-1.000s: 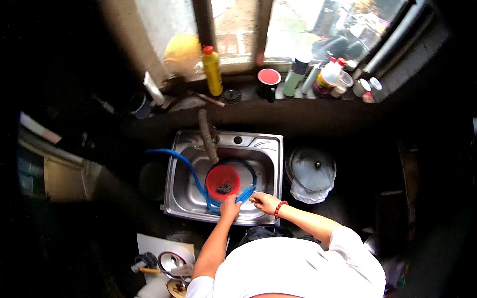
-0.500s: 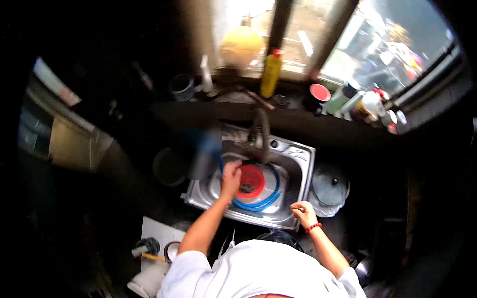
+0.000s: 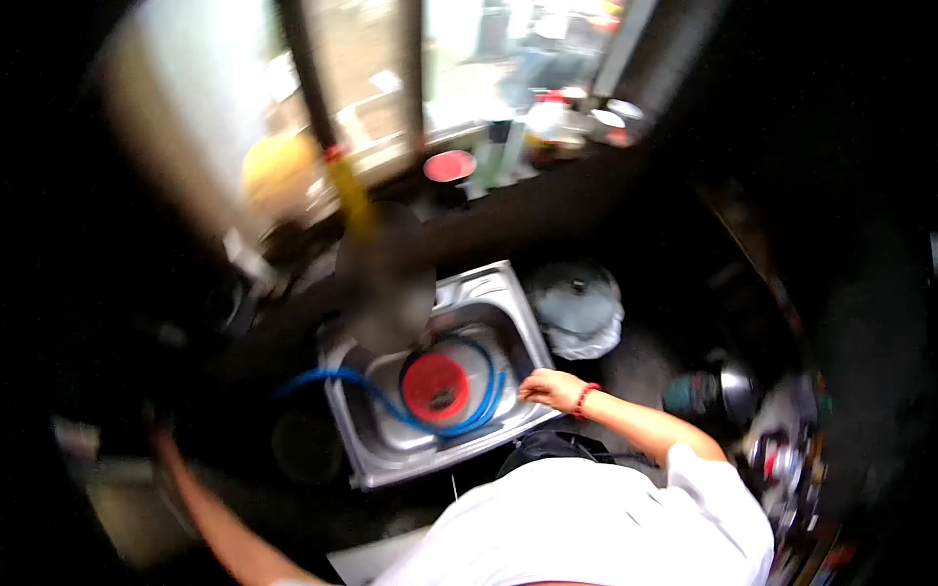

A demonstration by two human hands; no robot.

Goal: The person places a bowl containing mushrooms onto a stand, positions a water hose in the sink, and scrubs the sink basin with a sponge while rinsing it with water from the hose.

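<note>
My left hand (image 3: 159, 427) is stretched far out to the left, dark and smeared by motion, so its fingers cannot be read. By the right rim of the steel sink (image 3: 350, 451) is my right hand (image 3: 552, 389), fingers curled together, a red bead bracelet on the wrist. Whatever those fingers may hold is hidden. Inside the sink sits a red plastic basket (image 3: 420, 376) with some dark stuff at its bottom. A blue hose (image 3: 371, 388) loops around the basket and runs out over the sink's left side.
A pot with a glass lid (image 3: 576, 305) stands right of the sink. A yellow can (image 3: 350, 190), a red-lidded jar (image 3: 449, 166) and several bottles line the window sill. A blurred grey round patch covers the faucet area. Farther right lies a shiny metal pot (image 3: 735, 393).
My left hand has left the red basket and swung far out to the left. The view has turned, shifting the sink leftward. My right hand stays near the sink's right rim.
</note>
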